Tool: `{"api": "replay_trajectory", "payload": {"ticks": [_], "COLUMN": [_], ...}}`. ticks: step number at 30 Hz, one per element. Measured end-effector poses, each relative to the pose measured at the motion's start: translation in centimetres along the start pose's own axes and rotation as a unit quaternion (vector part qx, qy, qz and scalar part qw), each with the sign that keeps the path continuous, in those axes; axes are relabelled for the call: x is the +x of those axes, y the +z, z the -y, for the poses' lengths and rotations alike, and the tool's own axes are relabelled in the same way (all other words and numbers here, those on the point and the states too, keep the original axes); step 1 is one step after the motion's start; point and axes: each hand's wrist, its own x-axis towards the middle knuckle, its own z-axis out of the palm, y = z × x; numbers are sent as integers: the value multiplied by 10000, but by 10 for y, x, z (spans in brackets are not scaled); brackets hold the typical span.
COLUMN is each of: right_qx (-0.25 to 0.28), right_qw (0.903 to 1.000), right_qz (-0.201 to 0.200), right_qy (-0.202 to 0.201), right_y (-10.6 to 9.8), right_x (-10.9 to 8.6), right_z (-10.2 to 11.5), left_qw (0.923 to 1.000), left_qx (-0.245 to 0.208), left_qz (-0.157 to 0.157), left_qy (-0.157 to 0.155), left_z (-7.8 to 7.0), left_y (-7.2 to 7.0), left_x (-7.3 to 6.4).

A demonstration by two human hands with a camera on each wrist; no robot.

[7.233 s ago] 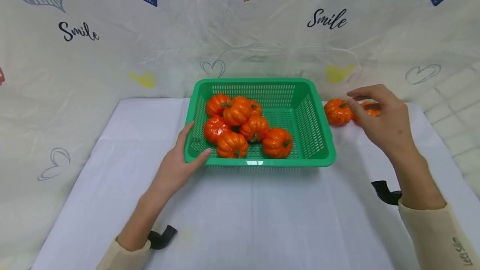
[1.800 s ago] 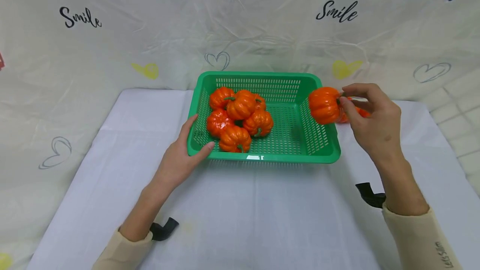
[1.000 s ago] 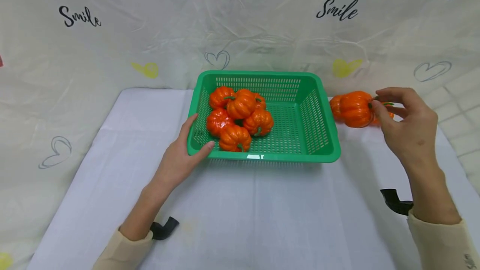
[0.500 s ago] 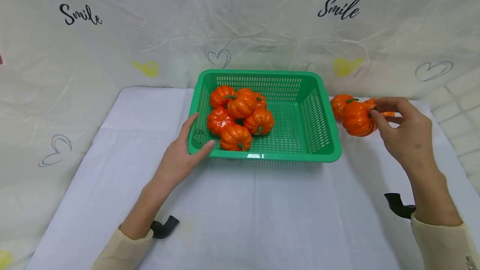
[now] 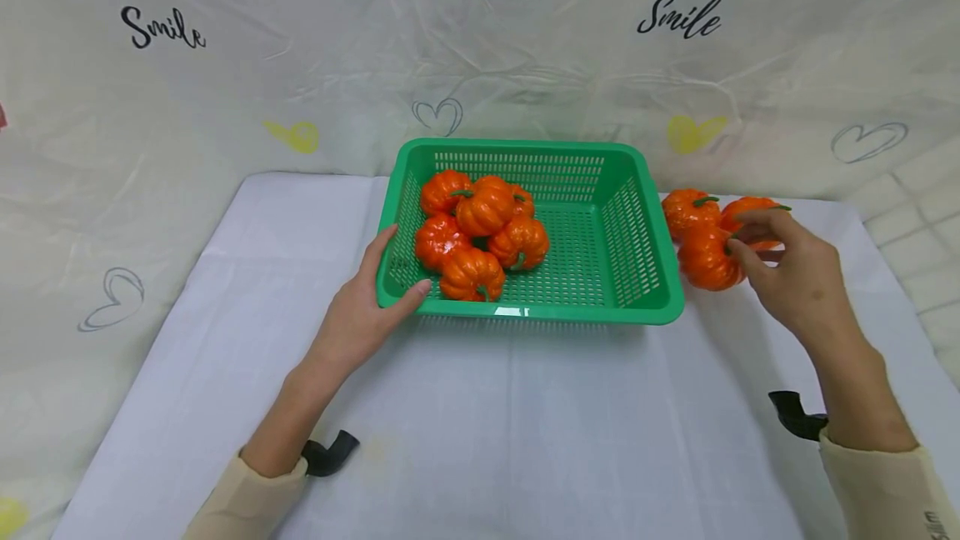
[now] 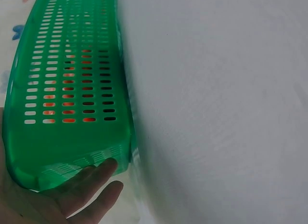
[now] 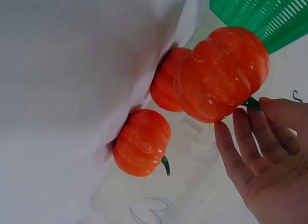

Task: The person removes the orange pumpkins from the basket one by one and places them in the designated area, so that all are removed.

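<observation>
My left hand (image 5: 352, 323) grips the near left corner of a green plastic basket (image 5: 662, 257), its thumb over the rim; in the left wrist view, fingers (image 6: 98, 178) lie along the end wall. Several small orange pumpkins (image 5: 483, 208) are heaped in the basket's left half. To the right of the basket, my right hand (image 5: 795, 277) pinches another pumpkin (image 5: 707, 258) by its green stem, as the right wrist view shows. Just behind that one sit two more pumpkins, one by the basket (image 5: 686, 211) and one farther right (image 5: 748, 208), partly covered by the hand.
A white cloth (image 5: 510, 440) covers the table. Behind it hangs a pale sheet (image 5: 525, 65) printed with hearts and "Smile". Black straps (image 5: 330, 452) show at both wrists.
A pumpkin that lay in the basket's right part has been lifted out by my right hand, carried right over the rim, then lowered in front of the two others. My left hand stays on the basket.
</observation>
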Motion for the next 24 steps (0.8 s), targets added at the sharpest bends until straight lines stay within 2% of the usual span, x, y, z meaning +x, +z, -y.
{"api": "replay_trajectory", "payload": {"ticks": [5,24], "right_qx": [64,-205], "right_qw": [9999,9981], "right_qz": [125,581], "right_qy": [-58,61], "right_y": [3,9], "right_x": [0,8], "right_z": [-1,-11], "left_qw": [10000,9999], "left_qx": [-51,-104], "left_qz": [16,51], "left_qy": [-22,-46], "left_z": [0,-1], "left_y": [0,-1], "left_x": [0,0]}}
